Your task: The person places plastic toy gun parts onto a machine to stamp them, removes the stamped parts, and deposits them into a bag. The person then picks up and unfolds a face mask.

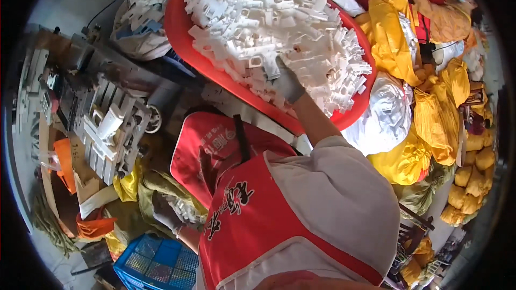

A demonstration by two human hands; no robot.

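Observation:
A large red tub (177,21) is heaped with white plastic parts (242,16), many of them flat pieces with square openings. In the heap, my gloved right hand (290,83) has its fingers closed on a white plastic part (270,68). Down at the left, my gloved left hand (165,214) hangs beside an olive-green sack (148,188) with white pieces inside it. The left fingers are in shade, and whether they grip anything is unclear. I wear a red apron (252,215) over light sleeves.
A blue plastic basket (156,263) stands below my left hand. Left of me is a slatted wheeled platform (115,129) bearing a white cylindrical piece. A white sack of parts (145,16) sits beyond it. Yellow sacks (395,37) and a shiny white bag (381,110) crowd the right.

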